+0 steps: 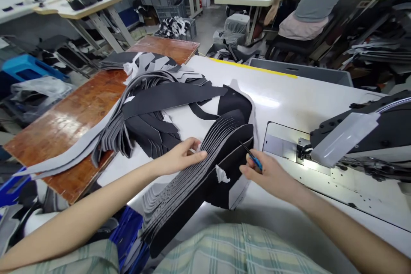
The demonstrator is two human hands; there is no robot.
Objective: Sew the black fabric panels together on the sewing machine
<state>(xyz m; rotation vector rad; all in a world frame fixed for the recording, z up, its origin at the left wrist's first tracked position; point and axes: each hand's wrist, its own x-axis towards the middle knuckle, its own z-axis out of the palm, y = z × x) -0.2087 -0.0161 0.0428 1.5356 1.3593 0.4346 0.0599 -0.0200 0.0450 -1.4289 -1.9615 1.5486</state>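
And here we are, right at the middle of the frame: a fanned stack of strips, grey edges stepped like stairs, slanting across the white table towards the bottom edge. The left hand is at the stack's side, thumb and forefinger slightly apart; whether that grip pinches an edge, I can't tell. The right hand has its grip closed around a blue-handled tool, dark point over the topmost black layers.

How far along? Midway, I'd judge: the strips are already fanned, and a white scrap lies on the black. Beyond, dark pieces lie heaped, with curved grey strips drooping at the left; which are finished and which are left, nobody could say from here.

Now the murky parts! Fingers cover much of the tool, so its kind is unclear, and so is whether its point touches cloth. Any thread between layers is too fine to see. The sewing machine runs off the right edge, and the co-worker, upper right, is blurred and cut off at the top.
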